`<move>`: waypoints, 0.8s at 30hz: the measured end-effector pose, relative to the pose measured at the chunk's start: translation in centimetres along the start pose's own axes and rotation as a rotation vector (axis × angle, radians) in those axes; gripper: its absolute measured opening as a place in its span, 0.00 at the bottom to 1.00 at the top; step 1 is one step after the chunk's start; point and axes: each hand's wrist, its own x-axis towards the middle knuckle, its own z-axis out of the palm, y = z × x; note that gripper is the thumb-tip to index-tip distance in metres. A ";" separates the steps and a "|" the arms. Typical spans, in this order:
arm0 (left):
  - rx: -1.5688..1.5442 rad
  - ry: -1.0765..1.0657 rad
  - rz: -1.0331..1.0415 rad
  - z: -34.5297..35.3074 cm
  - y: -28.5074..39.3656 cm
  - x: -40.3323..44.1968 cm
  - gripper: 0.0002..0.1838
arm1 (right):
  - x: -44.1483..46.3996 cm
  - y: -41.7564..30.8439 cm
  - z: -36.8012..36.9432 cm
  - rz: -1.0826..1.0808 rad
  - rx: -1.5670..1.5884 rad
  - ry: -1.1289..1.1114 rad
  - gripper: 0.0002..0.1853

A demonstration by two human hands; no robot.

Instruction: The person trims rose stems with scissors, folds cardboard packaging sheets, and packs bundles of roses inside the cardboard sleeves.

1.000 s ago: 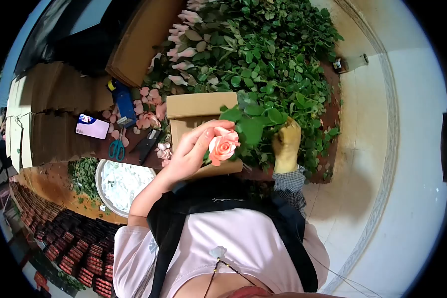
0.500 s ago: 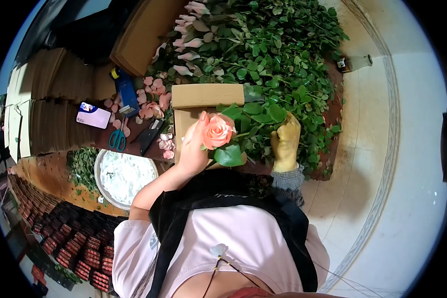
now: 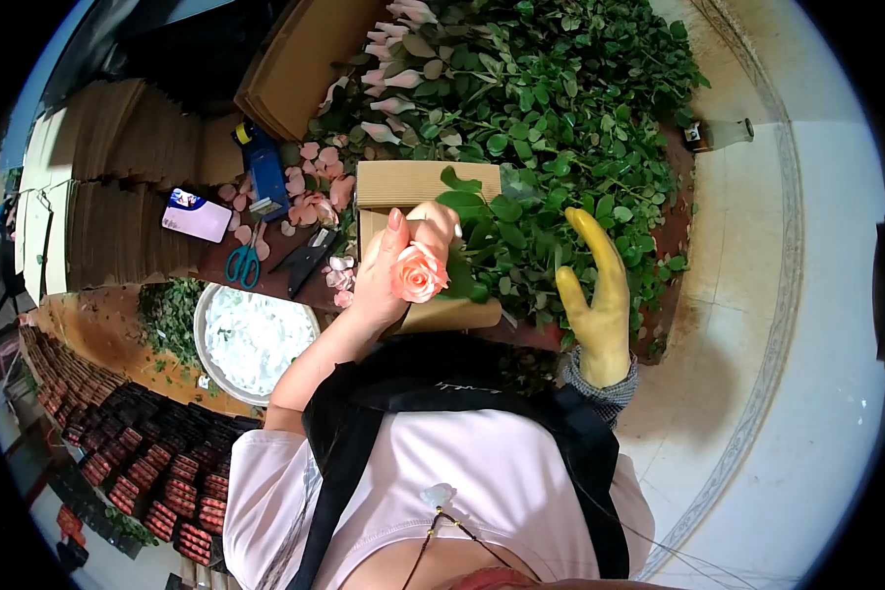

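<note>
My bare left hand (image 3: pixel 377 287) is closed around a coral-pink rose (image 3: pixel 420 274), just below its bloom. The flower faces up toward me, and its leafy stem (image 3: pixel 482 224) points right toward the leaf pile. Most of the grip is hidden behind the bloom. My right hand (image 3: pixel 600 305), in a yellow glove, holds nothing; thumb and fingers are spread beside the green stems. Under the rose, a corrugated cardboard piece (image 3: pixel 428 177) lies on the table, partly covered by my left hand.
Pale pink roses (image 3: pixel 393 105) lie behind with a large heap of leafy stems (image 3: pixel 570 128). To the left are teal scissors (image 3: pixel 243 265), a black stapler (image 3: pixel 305 261), a phone (image 3: pixel 197 215), loose petals (image 3: pixel 315 187), cardboard stacks (image 3: pixel 133 187) and a white-filled basin (image 3: pixel 256 339).
My right hand has let go of the leafy stem, opened and moved right and down. My left hand has turned the rose, its bloom now slightly lower and further left.
</note>
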 end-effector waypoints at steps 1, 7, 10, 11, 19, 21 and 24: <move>0.000 -0.003 -0.002 0.3 0.2 0.1 0.33 | 0.4 -1.0 0.2 -0.070 -0.026 0.020 0.27; 0.402 0.477 0.049 3.1 0.0 -0.5 0.31 | 1.9 -3.7 6.7 -0.399 -0.093 -0.118 0.24; 0.796 0.510 0.247 2.9 -0.7 -0.7 0.26 | 1.7 -3.5 11.0 -0.287 0.014 -0.062 0.27; 0.932 0.496 0.269 2.5 -0.6 -0.7 0.25 | 2.0 -3.4 11.6 -0.277 0.044 -0.011 0.27; 0.887 0.425 0.250 1.7 -0.8 -2.9 0.12 | 2.0 -1.5 13.7 -0.255 0.270 0.063 0.18; 0.816 0.370 0.236 0.5 0.3 -3.1 0.15 | 2.3 -1.8 13.0 -0.260 0.303 0.088 0.19; 0.757 0.266 0.214 -1.0 1.7 -4.2 0.18 | 3.0 -2.0 11.4 -0.291 0.394 -0.101 0.17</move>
